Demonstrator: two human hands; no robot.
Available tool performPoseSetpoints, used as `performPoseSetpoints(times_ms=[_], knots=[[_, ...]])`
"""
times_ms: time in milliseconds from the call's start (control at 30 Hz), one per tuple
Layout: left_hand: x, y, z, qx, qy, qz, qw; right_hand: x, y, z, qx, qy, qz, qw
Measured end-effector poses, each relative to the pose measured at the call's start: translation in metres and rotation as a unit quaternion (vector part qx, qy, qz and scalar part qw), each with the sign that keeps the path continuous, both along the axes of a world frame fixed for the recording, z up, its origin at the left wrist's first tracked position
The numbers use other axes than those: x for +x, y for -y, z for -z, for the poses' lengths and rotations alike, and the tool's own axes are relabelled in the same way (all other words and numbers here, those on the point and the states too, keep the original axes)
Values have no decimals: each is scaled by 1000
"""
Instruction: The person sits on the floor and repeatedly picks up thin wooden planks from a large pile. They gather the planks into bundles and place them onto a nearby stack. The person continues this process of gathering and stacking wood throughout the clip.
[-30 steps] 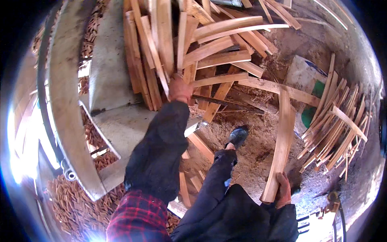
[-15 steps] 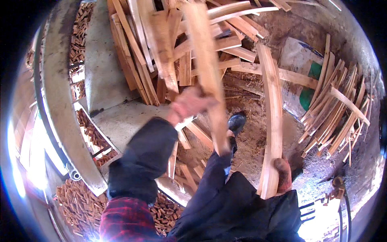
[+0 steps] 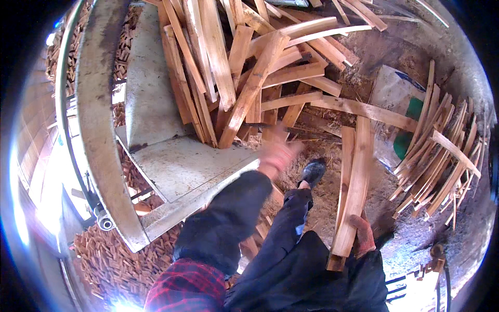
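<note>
Head camera: the right hand point(image 3: 363, 236) had its grip clamped round two wooden slats point(image 3: 358, 182), held lengthwise just right of the dark shoe point(image 3: 314, 172)! The left hand point(image 3: 278, 152) was a blur near the heaped boards point(image 3: 253, 91); whether its grip was apart or together, I couldn't tell.

Right hand point(image 3: 364, 235) grips wooden slats point(image 3: 357, 184); left hand point(image 3: 279, 152), blurred, apparently hovers near the plank pile point(image 3: 217, 54).

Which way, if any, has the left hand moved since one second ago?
Yes, the left hand moved right and down the picture, judged against the pale tabletop.
</note>
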State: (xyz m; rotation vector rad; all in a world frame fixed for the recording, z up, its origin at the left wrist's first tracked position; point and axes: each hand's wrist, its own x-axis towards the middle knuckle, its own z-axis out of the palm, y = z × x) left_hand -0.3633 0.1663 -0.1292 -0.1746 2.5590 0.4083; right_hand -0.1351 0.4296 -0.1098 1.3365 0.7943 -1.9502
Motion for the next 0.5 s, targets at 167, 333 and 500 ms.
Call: performPoseSetpoints(times_ms=[167,333,500], knots=[[-69,134,49,-259,6,-123,958,-1,1,4,-33,20,55,998],[-72,178,71,-169,14,-157,973,-7,5,1,-28,51,42,997],[-42,86,24,48,95,-59,993,-23,19,-38,-54,50,136,988]])
